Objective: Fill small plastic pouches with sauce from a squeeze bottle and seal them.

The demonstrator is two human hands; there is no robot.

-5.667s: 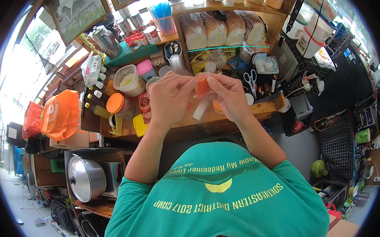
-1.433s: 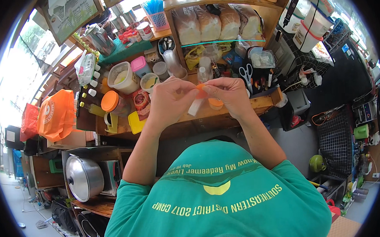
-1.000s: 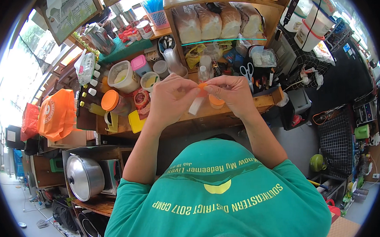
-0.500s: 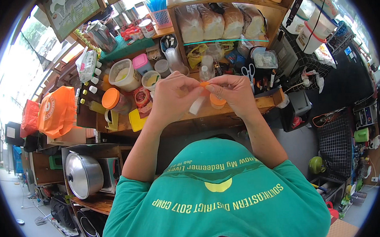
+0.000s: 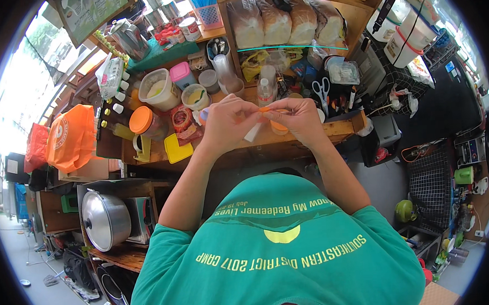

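My left hand (image 5: 226,123) and my right hand (image 5: 302,120) meet over the front of the wooden counter, thumbs and fingertips pinched. Between them is a small orange piece (image 5: 264,109), thin and flexible-looking; its kind is too small to make out. A whitish translucent strip (image 5: 253,132) shows below the left fingers, and I cannot tell whether it joins the orange piece. Just under the right fingers stands a small container with an orange lid (image 5: 279,127), partly covered. A clear plastic bottle (image 5: 265,91) stands behind the fingertips.
Left of my hands are an orange-lidded jar (image 5: 141,120), a yellow lid (image 5: 178,148) and a white tub (image 5: 158,90). Scissors (image 5: 321,89) stand at right. Bagged bread loaves (image 5: 275,23) fill the back shelf. A large metal pot (image 5: 105,220) sits lower left.
The orange piece shows as a smaller, flatter bit between my fingertips. My hands stay pinched together, with slight finger shifts. The whole view has moved slightly, and the clear bottle shows more fully.
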